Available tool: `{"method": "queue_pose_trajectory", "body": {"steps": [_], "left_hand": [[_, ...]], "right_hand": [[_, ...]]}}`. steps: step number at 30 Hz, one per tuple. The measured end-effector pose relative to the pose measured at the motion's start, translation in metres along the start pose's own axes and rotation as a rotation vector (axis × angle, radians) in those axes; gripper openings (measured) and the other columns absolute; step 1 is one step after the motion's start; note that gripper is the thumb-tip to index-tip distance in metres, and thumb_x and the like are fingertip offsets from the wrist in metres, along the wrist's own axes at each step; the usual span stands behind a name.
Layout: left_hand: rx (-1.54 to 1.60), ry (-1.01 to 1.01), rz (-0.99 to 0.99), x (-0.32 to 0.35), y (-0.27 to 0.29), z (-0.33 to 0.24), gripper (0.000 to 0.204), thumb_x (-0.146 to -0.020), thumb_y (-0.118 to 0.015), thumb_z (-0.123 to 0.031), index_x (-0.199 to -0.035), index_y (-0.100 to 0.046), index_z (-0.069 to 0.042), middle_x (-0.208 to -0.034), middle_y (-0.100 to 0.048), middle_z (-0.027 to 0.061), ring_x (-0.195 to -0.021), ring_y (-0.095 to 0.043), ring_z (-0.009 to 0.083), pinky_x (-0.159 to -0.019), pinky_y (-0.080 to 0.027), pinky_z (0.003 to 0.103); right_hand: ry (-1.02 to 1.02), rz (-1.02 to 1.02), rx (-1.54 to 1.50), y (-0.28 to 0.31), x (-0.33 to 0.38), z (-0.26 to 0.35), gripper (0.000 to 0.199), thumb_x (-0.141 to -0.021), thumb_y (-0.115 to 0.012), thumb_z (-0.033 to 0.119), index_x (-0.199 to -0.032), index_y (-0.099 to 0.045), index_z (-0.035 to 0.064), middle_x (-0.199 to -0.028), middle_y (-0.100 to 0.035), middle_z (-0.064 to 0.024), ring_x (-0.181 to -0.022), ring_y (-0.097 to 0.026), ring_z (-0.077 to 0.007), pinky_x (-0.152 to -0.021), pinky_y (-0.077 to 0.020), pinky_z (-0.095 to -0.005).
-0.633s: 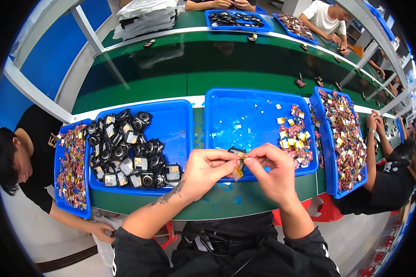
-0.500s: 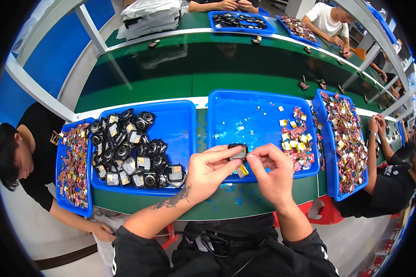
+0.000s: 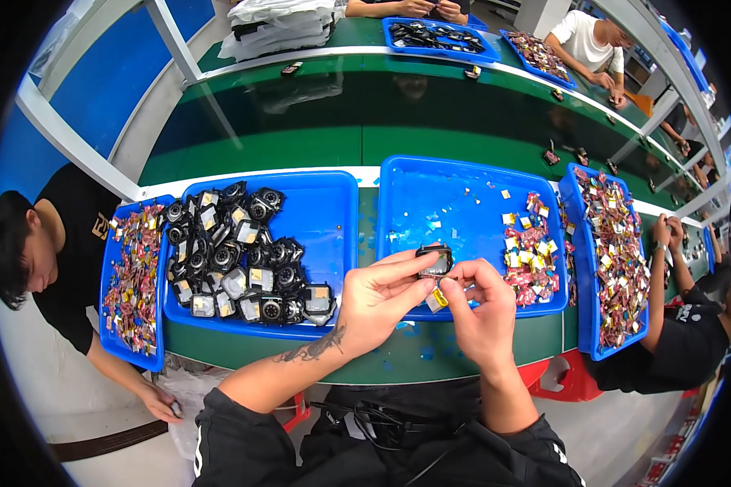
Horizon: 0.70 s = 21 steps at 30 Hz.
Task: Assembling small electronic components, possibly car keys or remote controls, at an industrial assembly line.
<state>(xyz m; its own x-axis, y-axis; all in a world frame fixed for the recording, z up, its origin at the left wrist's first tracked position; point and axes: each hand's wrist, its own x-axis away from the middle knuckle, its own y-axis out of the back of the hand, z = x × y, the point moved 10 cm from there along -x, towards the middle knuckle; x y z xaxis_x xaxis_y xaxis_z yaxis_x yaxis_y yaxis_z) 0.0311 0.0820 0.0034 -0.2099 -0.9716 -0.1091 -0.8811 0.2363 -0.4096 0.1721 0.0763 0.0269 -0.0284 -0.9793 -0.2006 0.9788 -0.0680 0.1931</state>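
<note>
A small black smartwatch case (image 3: 435, 258) with a grey inside is pinched between the thumb and fingers of my left hand (image 3: 374, 300), above the near part of a blue tray (image 3: 455, 195). Below the case hangs a small yellow and silver piece (image 3: 436, 301), which looks like a battery. My right hand (image 3: 483, 312) has its thumb and forefinger closed at the case's lower right edge; whatever lies between those fingertips is hidden. Several pink circuit pieces with yellow and white parts (image 3: 532, 256) lie in this tray's right side.
Left of it, another blue tray (image 3: 321, 219) holds many black watch cases (image 3: 227, 256). Narrow blue trays full of circuit pieces (image 3: 134, 280) (image 3: 613, 252) flank both. Beyond runs a green belt (image 3: 300, 122) with scattered small parts. People work at the left, right and far side.
The whole view has shifted slightly, moving things rightward. My hands keep their hold, with the watch case tipped a little differently. The person at left now shows a small dark object in hand.
</note>
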Motion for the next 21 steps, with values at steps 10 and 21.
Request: {"method": "queue_pose_trajectory", "body": {"steps": [10,21], "left_hand": [[0.012,-0.013,-0.050,0.000,0.002,-0.001,0.039,-0.085,-0.061,0.011,-0.124,-0.057,0.006,-0.121,-0.060,0.0191,-0.105,-0.063,0.0206,-0.092,-0.052,0.029],[-0.231,-0.143,-0.241,-0.004,0.038,-0.052,0.059,-0.086,-0.064,0.003,-0.139,-0.039,-0.001,-0.138,-0.044,0.0176,-0.111,-0.057,0.0207,-0.091,-0.050,0.033]], "right_hand": [[0.018,-0.080,0.057,0.000,-0.004,0.001,0.022,-0.078,-0.073,-0.003,-0.093,-0.057,-0.0003,-0.082,-0.059,-0.0065,-0.071,-0.061,-0.0112,-0.052,-0.0493,-0.0222],[0.003,0.242,0.038,-0.017,-0.075,-0.008,0.036,-0.082,-0.067,-0.001,-0.113,-0.051,0.0020,-0.077,-0.058,-0.0015,-0.071,-0.057,-0.0063,-0.058,-0.0480,-0.0209]]}}
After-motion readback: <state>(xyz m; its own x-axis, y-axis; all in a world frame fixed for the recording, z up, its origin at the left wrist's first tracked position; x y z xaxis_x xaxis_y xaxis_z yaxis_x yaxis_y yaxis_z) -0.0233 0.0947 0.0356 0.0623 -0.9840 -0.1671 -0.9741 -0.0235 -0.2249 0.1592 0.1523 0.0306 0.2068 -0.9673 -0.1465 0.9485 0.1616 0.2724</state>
